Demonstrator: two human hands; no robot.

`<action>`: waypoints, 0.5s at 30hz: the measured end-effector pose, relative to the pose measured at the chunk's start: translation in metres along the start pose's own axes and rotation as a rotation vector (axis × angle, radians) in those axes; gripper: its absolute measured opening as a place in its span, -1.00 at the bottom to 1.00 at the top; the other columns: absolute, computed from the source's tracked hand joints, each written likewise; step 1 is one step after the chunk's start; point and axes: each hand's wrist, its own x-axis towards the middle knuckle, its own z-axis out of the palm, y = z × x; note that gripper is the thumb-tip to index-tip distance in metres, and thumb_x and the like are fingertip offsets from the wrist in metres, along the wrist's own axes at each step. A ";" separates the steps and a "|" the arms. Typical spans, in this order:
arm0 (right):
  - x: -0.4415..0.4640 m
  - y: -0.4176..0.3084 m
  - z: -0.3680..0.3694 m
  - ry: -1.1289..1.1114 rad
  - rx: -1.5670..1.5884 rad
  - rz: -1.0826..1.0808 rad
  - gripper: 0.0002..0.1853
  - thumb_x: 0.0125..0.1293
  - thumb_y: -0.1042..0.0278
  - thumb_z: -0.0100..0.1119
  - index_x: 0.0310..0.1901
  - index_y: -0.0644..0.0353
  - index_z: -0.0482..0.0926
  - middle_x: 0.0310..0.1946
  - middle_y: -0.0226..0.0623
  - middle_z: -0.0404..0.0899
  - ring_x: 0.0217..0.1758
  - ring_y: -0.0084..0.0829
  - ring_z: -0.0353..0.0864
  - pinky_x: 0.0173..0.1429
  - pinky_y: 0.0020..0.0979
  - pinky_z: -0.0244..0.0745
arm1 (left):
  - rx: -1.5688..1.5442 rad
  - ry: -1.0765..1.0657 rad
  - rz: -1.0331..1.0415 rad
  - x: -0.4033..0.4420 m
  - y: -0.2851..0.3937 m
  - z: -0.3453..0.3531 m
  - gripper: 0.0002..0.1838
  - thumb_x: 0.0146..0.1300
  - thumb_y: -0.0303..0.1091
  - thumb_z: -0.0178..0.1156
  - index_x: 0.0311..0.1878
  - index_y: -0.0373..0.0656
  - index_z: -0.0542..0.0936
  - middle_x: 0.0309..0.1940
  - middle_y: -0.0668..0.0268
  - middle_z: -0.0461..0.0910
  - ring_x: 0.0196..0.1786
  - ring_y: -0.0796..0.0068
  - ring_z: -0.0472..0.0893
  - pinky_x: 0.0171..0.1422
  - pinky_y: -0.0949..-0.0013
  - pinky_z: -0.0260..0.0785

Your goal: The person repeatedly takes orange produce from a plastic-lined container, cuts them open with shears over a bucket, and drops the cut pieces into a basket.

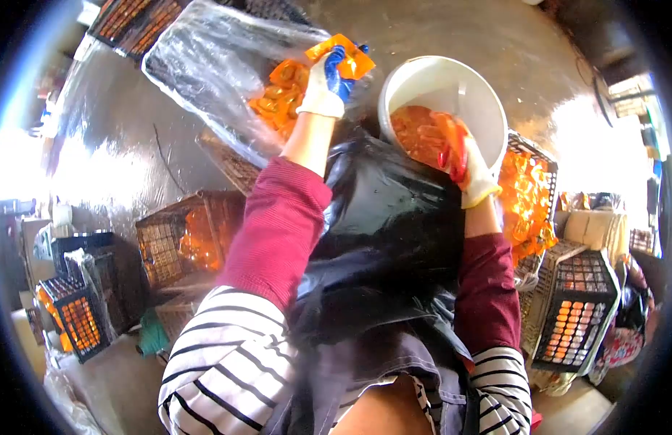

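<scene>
Orange packet (361, 65): far side, left of centre, up in your left hand (330, 85) at the right edge of a clear plastic bag (198, 61). More packets (281, 98) heaped inside the bag, just left of your wrist. Bag lies spread out, presumably so the heap stays easy to get at.

White bucket (488, 94) far and right of centre, mouth toward you; can't tell whether it leans or the lens makes it seem so. Orange-red mix (415, 130) low inside. Bag and bucket flank your middle, likely so each arm has its own container within reach. Black apron (386, 210) down your front, right up to the bucket, probably against splashes.

Left hand: blue-palmed glove, fingers curled in, little gap, gripping the packet by its middle; corners stick out past the fingers, which likely leaves most of it uncrushed. Right hand (463, 159): red-coated glove, reaching down inside the bucket, fingers bent toward the mix. Whether it has hold of anything, can't tell; fingertips blend into the orange.

Crate of orange packs (524, 192) just beside the bucket, right and nearer you.
</scene>
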 end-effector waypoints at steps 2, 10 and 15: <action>-0.008 -0.012 0.025 0.038 -0.036 0.036 -0.66 0.41 0.29 -0.05 0.13 0.27 0.43 -0.13 -0.06 0.60 -0.17 -0.37 0.61 -0.04 -0.39 0.54 | -0.148 -0.045 -0.097 -0.005 -0.016 0.037 -0.71 0.31 -0.42 -0.03 0.07 -0.27 0.41 -0.03 0.04 0.53 0.12 0.07 0.51 0.19 0.08 0.40; -0.016 -0.014 -0.003 0.049 -0.474 -0.063 -0.78 0.29 0.35 0.18 -0.08 0.25 0.57 -0.18 -0.34 0.61 -0.12 -0.53 0.56 -0.01 -0.52 0.46 | -0.272 -0.143 -0.209 -0.023 -0.090 0.073 -0.53 0.31 -0.26 0.13 0.22 -0.23 0.34 0.15 0.07 0.45 0.26 0.19 0.40 0.41 0.13 0.20; -0.002 -0.007 -0.005 0.020 -0.633 -0.110 -0.70 0.32 0.29 0.18 0.01 0.25 0.54 -0.18 -0.37 0.61 -0.15 -0.59 0.54 -0.01 -0.57 0.43 | 0.027 -0.299 -0.212 -0.026 -0.098 0.083 -0.45 0.31 -0.13 0.15 0.24 -0.27 0.32 0.14 0.06 0.47 0.21 0.21 0.45 0.38 0.22 0.25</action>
